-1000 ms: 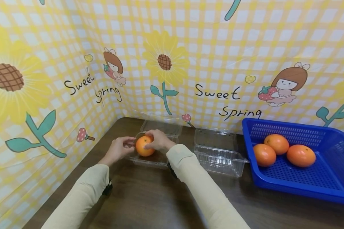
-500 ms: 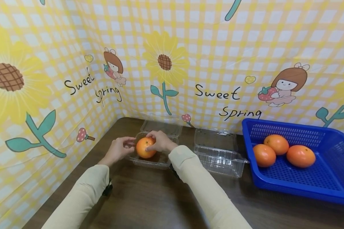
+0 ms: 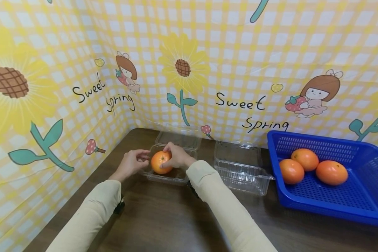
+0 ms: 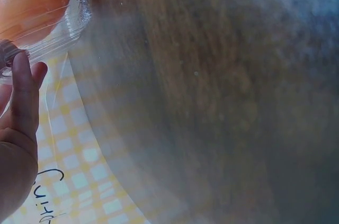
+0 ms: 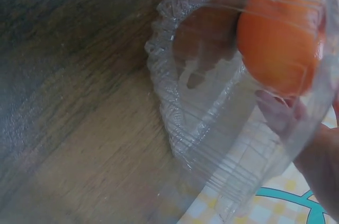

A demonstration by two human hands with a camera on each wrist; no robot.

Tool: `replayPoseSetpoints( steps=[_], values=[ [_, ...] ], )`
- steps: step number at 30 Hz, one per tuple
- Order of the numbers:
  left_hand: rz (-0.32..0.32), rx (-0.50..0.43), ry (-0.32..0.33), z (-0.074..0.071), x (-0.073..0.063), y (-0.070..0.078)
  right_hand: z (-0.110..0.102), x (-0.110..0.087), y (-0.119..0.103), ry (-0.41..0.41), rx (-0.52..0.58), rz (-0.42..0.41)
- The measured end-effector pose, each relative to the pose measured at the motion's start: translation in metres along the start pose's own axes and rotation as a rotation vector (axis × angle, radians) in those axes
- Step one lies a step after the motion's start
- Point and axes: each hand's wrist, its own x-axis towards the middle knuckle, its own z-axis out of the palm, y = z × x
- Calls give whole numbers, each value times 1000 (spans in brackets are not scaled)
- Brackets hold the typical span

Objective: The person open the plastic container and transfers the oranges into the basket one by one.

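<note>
An orange sits in the left clear plastic clamshell container, whose lid stands back. My right hand holds the orange from its right, thumb on the near side and fingers behind. Through the ribbed plastic, the right wrist view shows the orange and part of the right hand. At the container's left edge is my left hand, its index finger and thumb apart. In the left wrist view, fairly straight fingers of this hand touch the container's outer wall, below the orange.
A second clamshell container stands lid up to the right. Beside it is a blue basket with three oranges. Checked yellow cloth hangs behind and left of the dark wooden table.
The right hand and the orange have shifted slightly right and down inside the container, and the orange has turned a little. The left hand keeps its place at the container's edge.
</note>
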Motion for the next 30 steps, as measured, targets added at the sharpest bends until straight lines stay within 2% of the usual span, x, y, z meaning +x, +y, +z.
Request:
replayPoseSetpoints(
  steps=[11,20,30],
  values=[
    [-9,-23,-11,2,0,1,1,-2,4,-6,3,-71],
    [-16,-4,-8,3,-2,1,0,-3,6,-49,-48,-56],
    [-15,15,-12,-1,-1,3,-2,-6,4,-58,-40,-29]
  ],
)
